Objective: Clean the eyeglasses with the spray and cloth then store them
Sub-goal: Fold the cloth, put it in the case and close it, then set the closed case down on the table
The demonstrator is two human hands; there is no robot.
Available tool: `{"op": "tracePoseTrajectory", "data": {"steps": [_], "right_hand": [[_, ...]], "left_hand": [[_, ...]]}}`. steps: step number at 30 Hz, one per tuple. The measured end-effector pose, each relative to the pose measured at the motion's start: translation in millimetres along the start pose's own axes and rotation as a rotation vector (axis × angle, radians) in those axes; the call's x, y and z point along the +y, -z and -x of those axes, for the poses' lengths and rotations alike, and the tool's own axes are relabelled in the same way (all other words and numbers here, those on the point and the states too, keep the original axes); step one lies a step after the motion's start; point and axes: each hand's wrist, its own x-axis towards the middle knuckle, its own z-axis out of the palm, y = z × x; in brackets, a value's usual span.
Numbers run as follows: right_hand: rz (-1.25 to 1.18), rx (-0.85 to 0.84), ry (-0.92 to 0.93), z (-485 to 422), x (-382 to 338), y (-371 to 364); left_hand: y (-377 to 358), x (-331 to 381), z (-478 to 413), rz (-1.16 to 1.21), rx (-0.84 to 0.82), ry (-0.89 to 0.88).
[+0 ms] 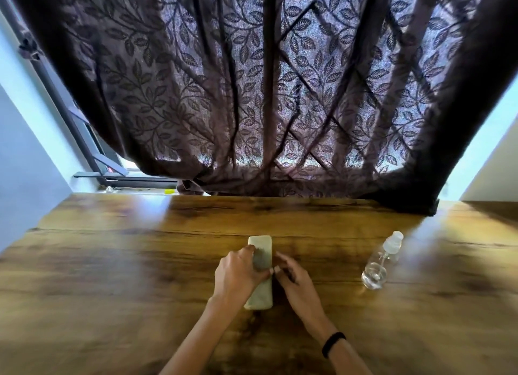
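A pale green glasses case (262, 255) lies lengthwise on the wooden table (112, 262), near the middle. My left hand (238, 276) wraps over its left side and grips it. My right hand (294, 282) rests against the case's right edge, fingers curled at the seam. The case looks closed. Neither the eyeglasses nor a cloth can be seen. A clear spray bottle (381, 262) with a white cap lies tilted on the table to the right, well apart from both hands.
A dark leaf-patterned curtain (266, 94) hangs behind the table's far edge, its right end resting on the back right corner. A window frame (92, 156) shows at the left. A black band (333, 344) sits on my right wrist.
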Motion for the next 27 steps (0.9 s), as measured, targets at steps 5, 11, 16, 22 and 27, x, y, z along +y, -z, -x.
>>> {"op": "tracePoseTrajectory", "data": {"steps": [5,11,16,22,27], "right_hand": [[0.022,0.009,-0.021,-4,3,0],[0.122,0.064,0.007,-8,4,0],[0.173,0.099,0.057,-4,1,6],[0.112,0.201,0.122,12,-1,22],[0.084,0.445,0.3,28,-14,46]], "left_hand": [[-2,3,6,-0.014,0.063,-0.014],[-3,5,8,0.01,0.103,-0.02],[0,2,5,0.035,0.108,-0.043],[3,11,6,0.073,0.168,-0.126],[0,39,4,0.143,0.138,-0.303]]}}
